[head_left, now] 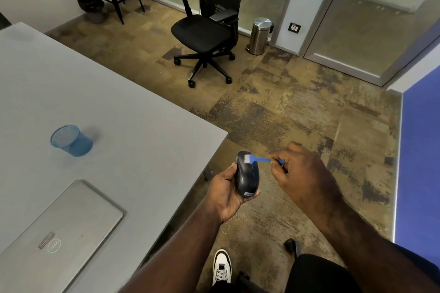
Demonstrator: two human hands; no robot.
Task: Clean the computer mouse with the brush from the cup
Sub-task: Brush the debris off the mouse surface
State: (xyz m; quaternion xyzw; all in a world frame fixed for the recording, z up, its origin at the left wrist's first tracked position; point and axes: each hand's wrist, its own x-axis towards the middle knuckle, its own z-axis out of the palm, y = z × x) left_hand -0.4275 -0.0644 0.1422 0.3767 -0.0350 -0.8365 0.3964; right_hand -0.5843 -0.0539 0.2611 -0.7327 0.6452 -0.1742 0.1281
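My left hand (223, 191) grips a dark computer mouse (247, 176) from below and the side, holding it in the air just off the table's corner. My right hand (300, 171) pinches the handle of a small blue brush (260, 159). Its white bristles rest on the front top of the mouse. A blue mesh cup (71, 140) stands on the grey table (123, 112) to the left, well away from both hands, and nothing shows inside it.
A closed silver laptop (59, 228) lies at the table's near edge. On the carpet beyond stand a black office chair (209, 28) and a steel pedal bin (260, 35). My shoe (222, 266) and a chair base are below my arms.
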